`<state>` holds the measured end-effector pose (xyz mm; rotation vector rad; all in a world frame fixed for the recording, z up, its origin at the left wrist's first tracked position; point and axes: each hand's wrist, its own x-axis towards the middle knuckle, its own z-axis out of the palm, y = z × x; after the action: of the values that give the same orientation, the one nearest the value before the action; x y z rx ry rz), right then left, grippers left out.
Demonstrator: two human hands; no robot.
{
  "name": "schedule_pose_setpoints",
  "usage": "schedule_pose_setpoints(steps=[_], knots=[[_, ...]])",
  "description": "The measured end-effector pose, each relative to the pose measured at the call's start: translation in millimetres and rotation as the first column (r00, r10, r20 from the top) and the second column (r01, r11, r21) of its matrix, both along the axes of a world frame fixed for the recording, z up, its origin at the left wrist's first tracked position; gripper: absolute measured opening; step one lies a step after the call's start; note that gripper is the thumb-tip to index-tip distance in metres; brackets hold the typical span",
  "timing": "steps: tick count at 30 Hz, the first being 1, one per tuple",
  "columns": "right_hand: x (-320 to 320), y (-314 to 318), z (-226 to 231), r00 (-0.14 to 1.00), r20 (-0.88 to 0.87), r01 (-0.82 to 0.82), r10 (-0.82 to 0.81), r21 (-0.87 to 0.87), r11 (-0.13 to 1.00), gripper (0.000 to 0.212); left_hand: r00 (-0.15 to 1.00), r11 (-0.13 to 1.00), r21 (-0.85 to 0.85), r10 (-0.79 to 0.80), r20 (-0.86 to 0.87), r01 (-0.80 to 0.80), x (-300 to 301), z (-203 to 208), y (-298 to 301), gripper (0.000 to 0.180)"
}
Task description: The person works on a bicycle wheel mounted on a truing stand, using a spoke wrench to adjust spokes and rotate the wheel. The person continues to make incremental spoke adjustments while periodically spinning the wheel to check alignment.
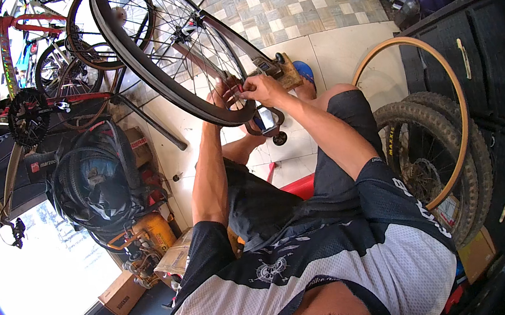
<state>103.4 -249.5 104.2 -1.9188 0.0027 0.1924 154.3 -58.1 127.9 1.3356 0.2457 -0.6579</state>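
Observation:
A bicycle wheel with a dark, deep rim [162, 84] and thin spokes stands tilted in front of me, its hub held between the arms of a metal truing stand [232, 35]. My right hand [263, 90] is closed in a pinch at the spokes beside the rim's near end, on a small red tool [240, 88] that looks like a spoke wrench. Close beside it, my left hand [219, 94] has its fingers curled at the rim and spokes. The rim and spokes hide part of the left fingers.
The stand sits on a wooden block [290, 72] on the tiled floor [340, 56]. To my right, an orange-brown hoop [459, 99] leans with knobby tyres [456, 130] by dark drawers. Left are a red bike frame [8, 60], a black bag [91, 174] and an orange machine [153, 232].

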Motion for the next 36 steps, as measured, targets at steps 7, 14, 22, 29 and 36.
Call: schedule_pose_setpoints(steps=[7, 14, 22, 29, 36], knots=[[-3.1, -2.0, 5.0, 1.000, 0.013, -0.018, 0.018, 0.048, 0.999, 0.031, 0.985, 0.955, 0.244, -0.169, -0.028, 0.171, -9.8, 2.4, -2.5, 0.037], [-5.2, -3.2, 5.7, 1.000, 0.012, 0.002, -0.002, 0.042, 0.999, 0.029, 0.945, 0.882, 0.387, -0.319, 0.067, 0.270, -4.7, 0.5, -4.8, 0.040], [-11.1, -41.0, 117.7, 0.858, -0.205, -0.514, 0.472, -0.367, 0.775, 0.038, 0.958, 0.914, 0.330, -0.276, 0.077, 0.237, -6.6, -25.3, 3.1, 0.037], [-70.1, -84.9, 252.7, 0.163, 0.453, -0.982, 0.876, 0.164, 0.097, 0.040, 0.960, 0.897, 0.348, -0.278, -0.033, 0.271, -6.2, 1.0, -10.0, 0.034], [-63.9, -108.6, 277.8, 0.717, 0.597, -0.293, 0.360, -0.210, 0.933, 0.067, 0.963, 0.930, 0.261, -0.271, 0.011, 0.259, -1.9, -13.2, -2.3, 0.038]])
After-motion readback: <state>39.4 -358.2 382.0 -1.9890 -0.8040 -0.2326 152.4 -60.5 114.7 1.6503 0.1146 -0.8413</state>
